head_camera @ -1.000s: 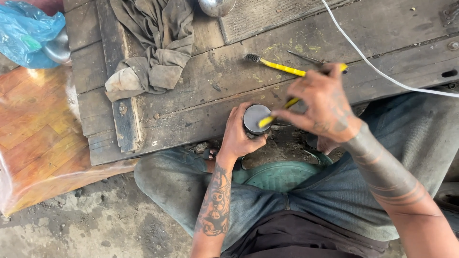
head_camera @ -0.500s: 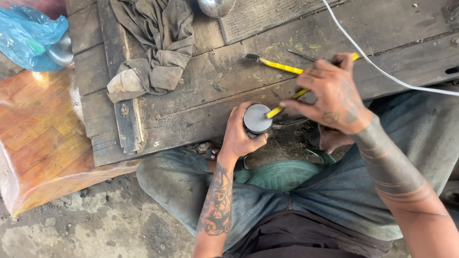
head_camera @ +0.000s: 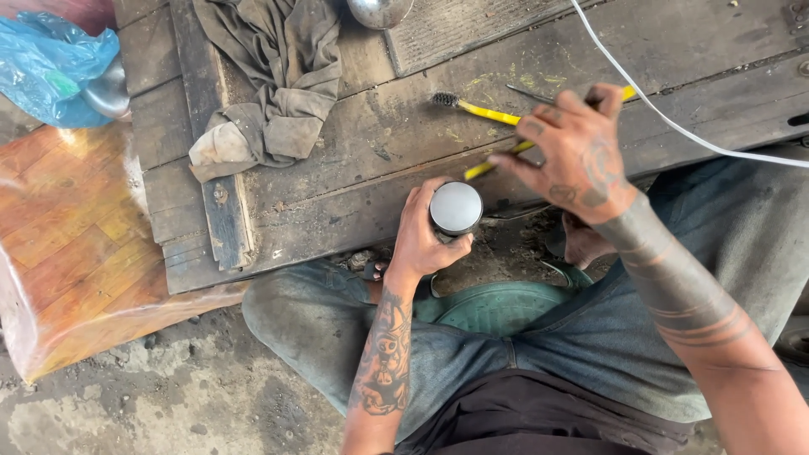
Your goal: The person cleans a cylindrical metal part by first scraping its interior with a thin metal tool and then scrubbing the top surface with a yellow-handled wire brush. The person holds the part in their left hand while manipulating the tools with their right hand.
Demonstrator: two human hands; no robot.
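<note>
My right hand (head_camera: 577, 156) has lifted the yellow-handled tool (head_camera: 504, 157) off the flat top of the round metal cylinder (head_camera: 456, 208); half a second ago its tip lay on that face, and now it hangs just beyond the cylinder, clear of it. The face shows bare and pale grey, so I judge this stroke over. My fingers pinch the tool's handle. My left hand (head_camera: 419, 238) wraps the cylinder from the side and keeps it at the near edge of the wooden bench (head_camera: 354, 152), above my knees. Beyond the cylinder lies a yellow wire brush (head_camera: 472, 109), farther left a crumpled grey rag (head_camera: 270, 76), and a white cable (head_camera: 674, 126) crosses to its right. Nothing lies between tool and cylinder.
</note>
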